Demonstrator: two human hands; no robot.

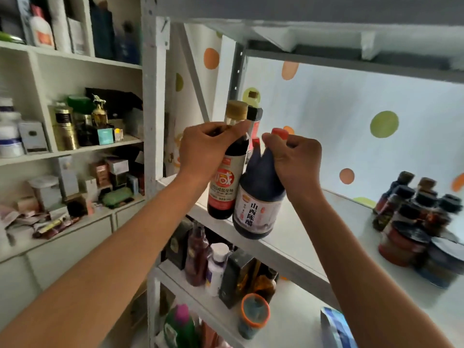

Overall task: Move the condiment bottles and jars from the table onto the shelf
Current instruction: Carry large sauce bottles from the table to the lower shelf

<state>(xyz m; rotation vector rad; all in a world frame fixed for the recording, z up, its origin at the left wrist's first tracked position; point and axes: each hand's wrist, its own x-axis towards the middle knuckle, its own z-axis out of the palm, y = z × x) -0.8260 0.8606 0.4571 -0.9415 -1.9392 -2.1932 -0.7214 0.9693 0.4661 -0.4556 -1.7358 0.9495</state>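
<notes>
- White shelf [326,222]: cluster of dark jars [414,222] at right.
- Right hand [293,162] grips vinegar jug [258,204] by neck, over shelf edge.
- Left hand [206,149] grips soy sauce bottle [227,182] neck; black-capped bottle [254,121] behind.

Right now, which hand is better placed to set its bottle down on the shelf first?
Probably the right hand: its vinegar bottle hangs over the bare shelf board, while the left hand holds its soy sauce bottle nearer the shelf's front edge.

White metal shelf [313,222], cluster of dark sauce bottles and jars [414,217] standing at its right end
</notes>
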